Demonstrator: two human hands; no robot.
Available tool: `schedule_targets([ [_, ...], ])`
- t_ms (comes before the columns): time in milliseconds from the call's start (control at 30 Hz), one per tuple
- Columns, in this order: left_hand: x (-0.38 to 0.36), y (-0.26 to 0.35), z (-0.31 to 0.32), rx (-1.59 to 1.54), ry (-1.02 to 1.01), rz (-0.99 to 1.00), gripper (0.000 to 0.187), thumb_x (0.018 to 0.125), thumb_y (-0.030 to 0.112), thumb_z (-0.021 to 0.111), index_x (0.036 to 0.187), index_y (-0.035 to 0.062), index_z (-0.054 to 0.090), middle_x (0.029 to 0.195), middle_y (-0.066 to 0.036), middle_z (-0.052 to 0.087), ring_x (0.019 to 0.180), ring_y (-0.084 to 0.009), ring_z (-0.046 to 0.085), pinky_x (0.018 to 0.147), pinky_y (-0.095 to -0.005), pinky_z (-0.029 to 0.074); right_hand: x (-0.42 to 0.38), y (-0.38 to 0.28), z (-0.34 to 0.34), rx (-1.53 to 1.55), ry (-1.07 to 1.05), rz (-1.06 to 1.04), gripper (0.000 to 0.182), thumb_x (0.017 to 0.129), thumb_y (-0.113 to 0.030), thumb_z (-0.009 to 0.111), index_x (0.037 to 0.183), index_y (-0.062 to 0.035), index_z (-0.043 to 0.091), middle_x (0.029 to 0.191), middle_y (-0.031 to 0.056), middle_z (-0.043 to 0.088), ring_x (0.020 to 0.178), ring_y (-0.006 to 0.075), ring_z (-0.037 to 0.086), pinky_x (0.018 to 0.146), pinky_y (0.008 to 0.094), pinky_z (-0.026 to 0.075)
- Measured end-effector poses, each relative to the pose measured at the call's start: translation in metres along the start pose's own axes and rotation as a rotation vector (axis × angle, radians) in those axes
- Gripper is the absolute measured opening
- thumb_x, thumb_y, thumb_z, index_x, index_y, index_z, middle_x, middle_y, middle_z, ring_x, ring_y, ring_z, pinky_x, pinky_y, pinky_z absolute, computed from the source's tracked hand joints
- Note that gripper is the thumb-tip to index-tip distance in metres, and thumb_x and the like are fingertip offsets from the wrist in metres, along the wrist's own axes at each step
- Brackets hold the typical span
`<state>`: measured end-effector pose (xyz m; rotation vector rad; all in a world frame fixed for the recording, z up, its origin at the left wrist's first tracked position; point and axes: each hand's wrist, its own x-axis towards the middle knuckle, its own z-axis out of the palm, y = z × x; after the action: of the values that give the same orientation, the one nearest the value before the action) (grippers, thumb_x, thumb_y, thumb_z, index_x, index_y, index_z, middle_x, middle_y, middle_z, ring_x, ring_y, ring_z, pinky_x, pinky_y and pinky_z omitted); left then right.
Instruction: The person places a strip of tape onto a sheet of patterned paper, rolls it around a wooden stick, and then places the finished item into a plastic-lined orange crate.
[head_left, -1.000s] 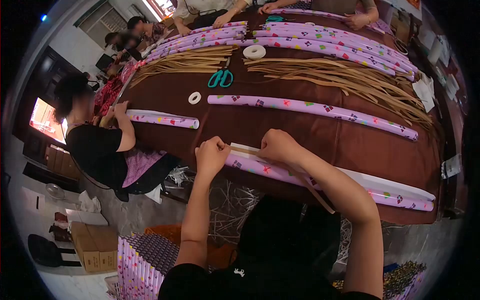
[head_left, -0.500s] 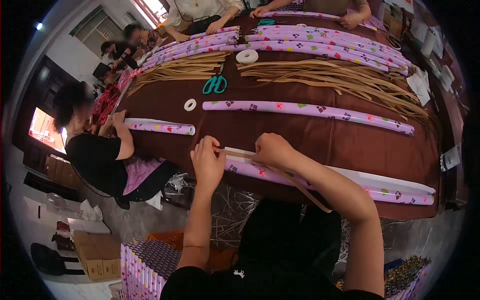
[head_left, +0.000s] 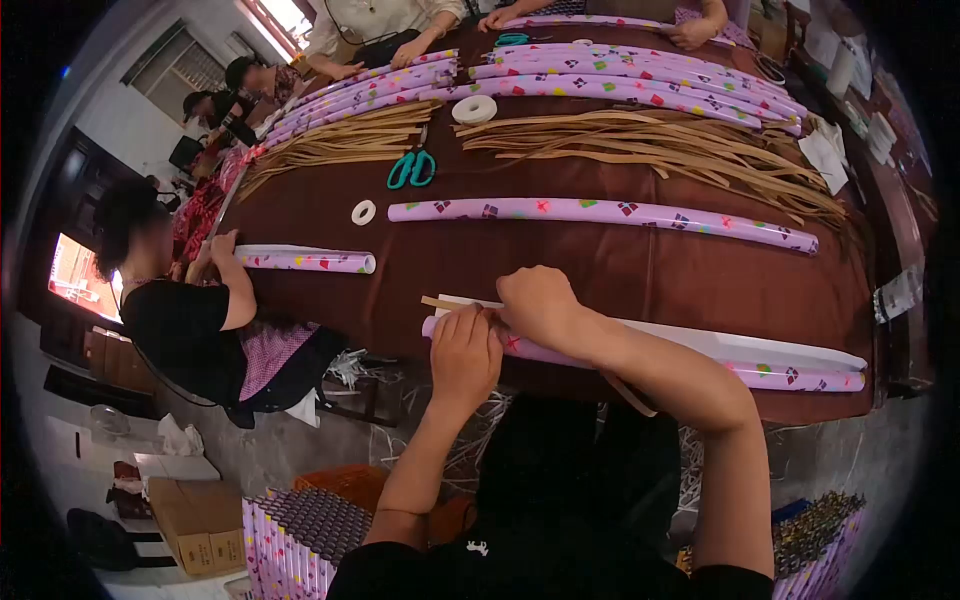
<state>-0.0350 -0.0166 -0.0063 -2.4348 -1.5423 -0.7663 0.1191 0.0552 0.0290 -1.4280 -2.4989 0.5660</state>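
A lilac patterned roll of wrapping paper (head_left: 800, 378) lies across the near edge of the table, its white flap (head_left: 700, 342) partly unrolled. A brown strip (head_left: 436, 303) runs along the roll; its left end sticks out past my left hand and its other end hangs below my right forearm. My left hand (head_left: 467, 350) curls over the roll near its left end, fingers together. Beside it, nearly touching, my right hand (head_left: 540, 308) is closed in a fist over the strip and the flap edge. Its fingertips are hidden.
Beyond lie another lilac roll (head_left: 600, 212), a small white tape roll (head_left: 363, 212), teal scissors (head_left: 412, 170), a larger tape roll (head_left: 474, 109) and piles of brown strips (head_left: 640, 145). A person (head_left: 190, 300) at left handles another roll. Bundled rolls (head_left: 300, 540) stand below.
My left hand has moved right and down from the strip's end onto the roll, close to my right hand. The strip's left end now sticks out free. The view has shifted slightly.
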Motion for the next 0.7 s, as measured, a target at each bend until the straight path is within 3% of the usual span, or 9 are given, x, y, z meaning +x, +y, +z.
schedule_targets([
  [167,-0.001,0.001,-0.001,-0.046,-0.011,-0.002,0.027,0.088,0.014,0.055,0.108,-0.0034,0.061,0.11,-0.017,0.061,0.104,-0.0326,0.056,0.095,-0.0445,0.041,-0.018,0.008,-0.024,0.13,-0.142,0.081,0.037,0.078,-0.03,0.075,0.097,-0.0002,0.064,0.088,0.0204,0.069,0.084,0.0353,0.069,0.07,0.0437,0.055],
  [233,-0.002,0.001,-0.001,-0.073,-0.002,-0.008,0.027,0.088,0.014,0.055,0.108,-0.003,0.062,0.11,-0.016,0.061,0.104,-0.0324,0.056,0.095,-0.0445,0.041,-0.028,0.025,-0.017,0.416,-0.068,0.04,0.034,0.083,-0.023,0.073,0.102,-0.0027,0.054,0.073,0.0122,0.066,0.068,0.0251,0.066,0.061,0.0376,0.05],
  [267,-0.001,0.001,-0.002,-0.074,-0.007,-0.008,0.027,0.088,0.013,0.055,0.109,-0.0024,0.062,0.109,-0.016,0.061,0.104,-0.0322,0.056,0.095,-0.0446,0.041,-0.037,0.03,-0.019,0.413,-0.07,0.051,0.034,0.083,-0.023,0.073,0.102,-0.0027,0.054,0.073,0.0122,0.066,0.068,0.0251,0.066,0.061,0.0376,0.05],
  [333,0.0,0.001,-0.002,-0.092,-0.005,-0.012,0.028,0.088,0.013,0.055,0.11,-0.0019,0.062,0.109,-0.016,0.061,0.105,-0.032,0.056,0.095,-0.0447,0.041,-0.063,0.041,-0.031,0.884,-0.127,0.196,0.028,0.087,-0.01,0.07,0.104,-0.0037,0.049,0.068,0.0048,0.061,0.061,0.012,0.056,0.055,0.0296,0.044],
  [433,-0.002,0.0,-0.001,-0.086,-0.002,-0.014,0.029,0.088,0.014,0.056,0.111,-0.001,0.062,0.111,-0.014,0.06,0.104,-0.0324,0.055,0.095,-0.0447,0.04,-0.109,0.061,-0.049,1.091,-0.085,0.324,0.024,0.089,-0.008,0.068,0.102,-0.0043,0.048,0.069,0.0015,0.055,0.061,0.0061,0.044,0.054,0.0246,0.037],
  [533,-0.001,0.001,-0.003,-0.082,-0.029,-0.019,0.029,0.086,0.014,0.057,0.111,-0.0005,0.063,0.112,-0.014,0.059,0.103,-0.0331,0.054,0.095,-0.0453,0.04,-0.15,0.073,-0.067,0.947,0.052,0.445,0.026,0.089,-0.008,0.069,0.103,-0.0051,0.048,0.066,-0.0006,0.052,0.062,0.0045,0.041,0.051,0.0234,0.033],
  [600,-0.003,0.0,-0.002,-0.107,-0.023,-0.025,0.028,0.085,0.013,0.057,0.11,-0.0001,0.063,0.111,-0.013,0.059,0.103,-0.0334,0.054,0.095,-0.0456,0.04,-0.168,0.081,-0.068,0.868,0.109,0.551,0.031,0.085,-0.009,0.073,0.103,-0.0065,0.048,0.062,-0.0006,0.052,0.058,0.0074,0.043,0.059,0.0266,0.036],
  [633,-0.002,0.001,-0.003,-0.1,-0.026,-0.031,0.028,0.085,0.014,0.058,0.109,0.0012,0.064,0.11,-0.013,0.059,0.103,-0.0337,0.054,0.095,-0.0458,0.04,-0.174,0.086,-0.062,0.702,0.203,0.516,0.031,0.084,-0.006,0.071,0.103,-0.0061,0.047,0.059,-0.0017,0.049,0.057,0.0046,0.039,0.054,0.0237,0.031],
  [700,0.0,0.004,-0.007,-0.103,-0.031,-0.014,0.027,0.086,0.014,0.058,0.109,0.0028,0.065,0.11,-0.013,0.059,0.103,-0.0337,0.054,0.095,-0.046,0.039,-0.181,0.095,-0.046,0.44,0.324,0.446,0.036,0.081,-0.005,0.073,0.105,-0.0063,0.046,0.054,-0.0007,0.047,0.053,0.0057,0.041,0.058,0.025,0.034],
])
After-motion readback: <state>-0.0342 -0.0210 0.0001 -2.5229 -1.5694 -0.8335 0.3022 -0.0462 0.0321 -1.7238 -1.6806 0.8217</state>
